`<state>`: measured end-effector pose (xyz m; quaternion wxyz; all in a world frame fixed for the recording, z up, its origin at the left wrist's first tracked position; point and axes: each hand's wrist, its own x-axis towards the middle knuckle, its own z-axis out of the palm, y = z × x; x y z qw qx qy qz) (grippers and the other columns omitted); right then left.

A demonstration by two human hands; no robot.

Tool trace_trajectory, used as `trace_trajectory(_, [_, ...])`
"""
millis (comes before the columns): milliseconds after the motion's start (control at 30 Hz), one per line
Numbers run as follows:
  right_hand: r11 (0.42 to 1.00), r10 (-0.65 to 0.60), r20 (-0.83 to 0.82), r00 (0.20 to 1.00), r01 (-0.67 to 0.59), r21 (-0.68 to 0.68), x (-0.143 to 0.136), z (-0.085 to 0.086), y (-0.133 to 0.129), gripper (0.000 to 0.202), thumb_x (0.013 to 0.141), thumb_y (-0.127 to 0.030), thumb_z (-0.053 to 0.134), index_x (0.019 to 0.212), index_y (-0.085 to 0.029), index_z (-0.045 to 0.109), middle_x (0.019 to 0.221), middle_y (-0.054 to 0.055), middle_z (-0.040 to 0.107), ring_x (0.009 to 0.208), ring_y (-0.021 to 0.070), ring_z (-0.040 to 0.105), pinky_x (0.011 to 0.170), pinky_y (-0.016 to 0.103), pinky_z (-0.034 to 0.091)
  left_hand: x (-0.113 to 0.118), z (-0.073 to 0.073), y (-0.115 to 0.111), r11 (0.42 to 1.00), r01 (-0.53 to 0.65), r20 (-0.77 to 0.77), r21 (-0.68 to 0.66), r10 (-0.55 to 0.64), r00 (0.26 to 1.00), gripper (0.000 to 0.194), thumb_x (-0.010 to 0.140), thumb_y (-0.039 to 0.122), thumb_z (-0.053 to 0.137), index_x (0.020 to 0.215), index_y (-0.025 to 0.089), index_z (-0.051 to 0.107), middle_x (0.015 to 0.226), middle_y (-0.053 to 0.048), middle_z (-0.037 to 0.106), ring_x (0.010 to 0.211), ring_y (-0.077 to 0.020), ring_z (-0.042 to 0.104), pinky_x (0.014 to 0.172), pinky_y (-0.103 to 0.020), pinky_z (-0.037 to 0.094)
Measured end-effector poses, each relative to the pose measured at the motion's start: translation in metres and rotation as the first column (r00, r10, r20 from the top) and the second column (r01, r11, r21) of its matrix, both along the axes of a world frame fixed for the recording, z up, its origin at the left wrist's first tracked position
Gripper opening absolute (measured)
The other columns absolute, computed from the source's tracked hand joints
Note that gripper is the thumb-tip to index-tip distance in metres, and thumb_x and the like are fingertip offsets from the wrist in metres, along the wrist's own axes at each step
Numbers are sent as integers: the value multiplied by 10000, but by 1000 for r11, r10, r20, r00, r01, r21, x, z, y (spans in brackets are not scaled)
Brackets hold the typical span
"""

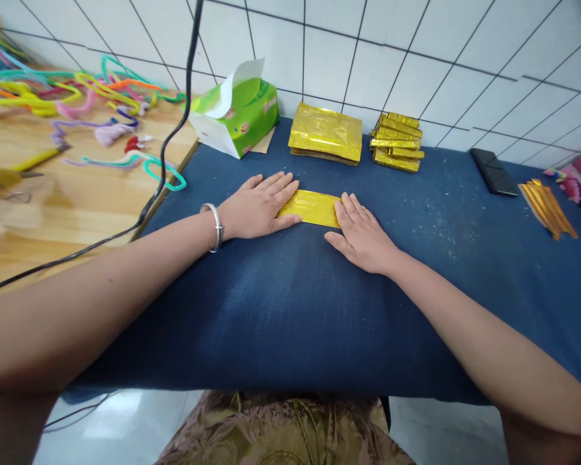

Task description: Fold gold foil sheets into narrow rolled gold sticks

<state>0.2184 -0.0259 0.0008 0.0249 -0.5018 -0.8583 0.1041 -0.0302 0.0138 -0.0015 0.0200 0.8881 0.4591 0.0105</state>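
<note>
A strip of shiny gold foil paper [314,208] lies flat on the dark blue cloth in front of me. My left hand [261,208] rests over its left end, fingers stretched out and palm down, with a silver bangle [215,227] on the wrist. On the right end of the strip, my right hand [361,234] lies with fingers extended and thumb apart. Both hands press down without gripping anything. The ends of the foil strip are hidden under the fingers.
Behind the strip are a stack of gold foil sheets [325,132], a pile of folded gold strips [397,142] and a green tissue packet [244,110]. A black phone [492,172] and gold folded pieces [548,208] lie right. A black cable [163,148] crosses the left, before colourful pipe cleaners [87,90].
</note>
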Motion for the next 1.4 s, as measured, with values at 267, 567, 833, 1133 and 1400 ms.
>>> trace_trajectory(267, [993,-66,-113,991,76,87,10,0,8,550,946,-448,182,1375,-172,389,1472,61,328,1376,222,229,1100,423,237,1,-2,3,999,-46,62,26,45,997,534,957,425,183,1445,211,217,1508,-64,226,1394,-214,177,1110,-411,133])
trace_trajectory(567, [988,-133,-93,987,139,62,10,3,13,576,899,-396,341,1420,-155,286,1485,85,289,1367,250,241,1092,445,259,-17,1,23,996,25,98,-81,-17,995,690,868,609,348,1439,239,232,1511,-50,221,1391,-240,183,1120,-414,159])
trace_trajectory(833, [989,-131,-172,976,139,39,13,3,14,614,873,-400,397,1427,-185,245,1477,87,301,1356,257,264,1093,467,261,-25,1,32,989,48,280,-138,-8,960,657,790,579,524,1329,218,420,1451,-63,351,1355,-248,277,1113,-401,225])
trace_trajectory(1133, [990,-103,-297,949,125,59,16,1,13,622,852,-357,466,1417,-198,259,1435,84,369,1322,243,319,1086,457,276,-20,8,25,987,36,369,-159,25,929,632,770,457,608,1320,211,414,1309,-63,487,1234,-227,403,1055,-363,297])
trace_trajectory(1400, [984,-119,-379,918,160,79,16,0,11,638,818,-351,533,1399,-240,292,1413,75,393,1306,267,340,1068,492,303,-18,9,21,992,54,428,-118,2,904,621,747,391,637,1308,232,425,1236,-60,512,1151,-237,434,1001,-374,311])
